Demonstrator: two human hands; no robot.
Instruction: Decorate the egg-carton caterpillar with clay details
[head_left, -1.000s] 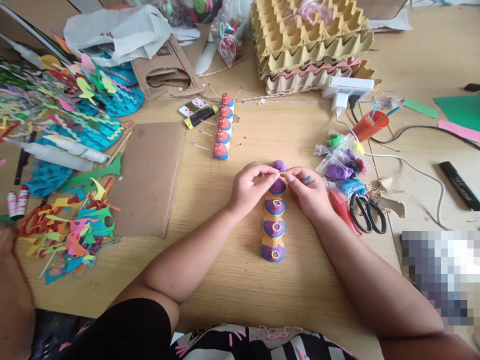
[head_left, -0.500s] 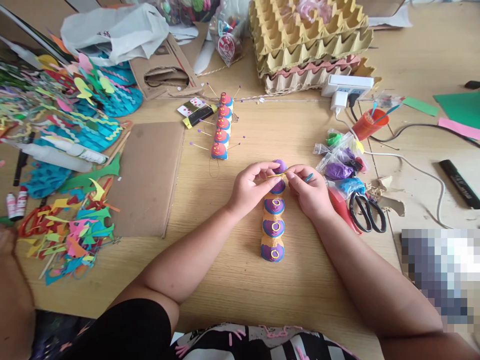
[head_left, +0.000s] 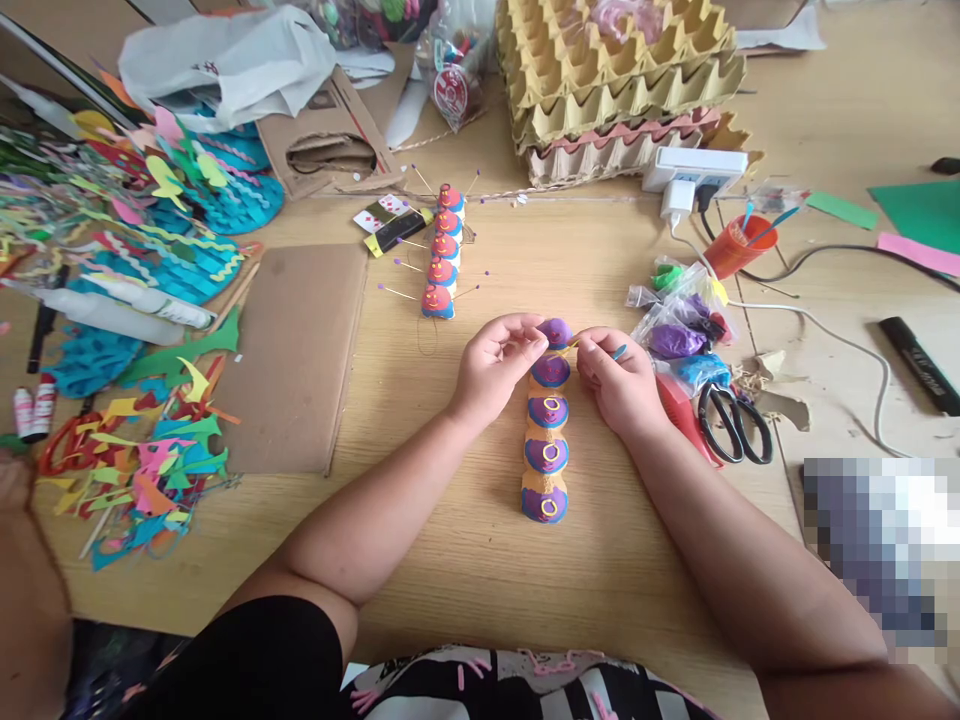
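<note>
On the tabletop (head_left: 442, 520), the purple carton strip (head_left: 545, 455) lies lengthwise, its end bump (head_left: 556, 332) toward 12 o'clock. The right hand (head_left: 619, 385), at the strip's 1 o'clock, pinches a yellow strand (head_left: 564, 350) and also has a blue stick (head_left: 619, 352), while the left hand (head_left: 491, 370), at 11 o'clock, keeps bent fingers beside that bump, and I cannot tell whether they grip anything. Farther off lie a red carton strip (head_left: 442, 246) at 11 o'clock and scissors (head_left: 738, 428) at 3 o'clock.
</note>
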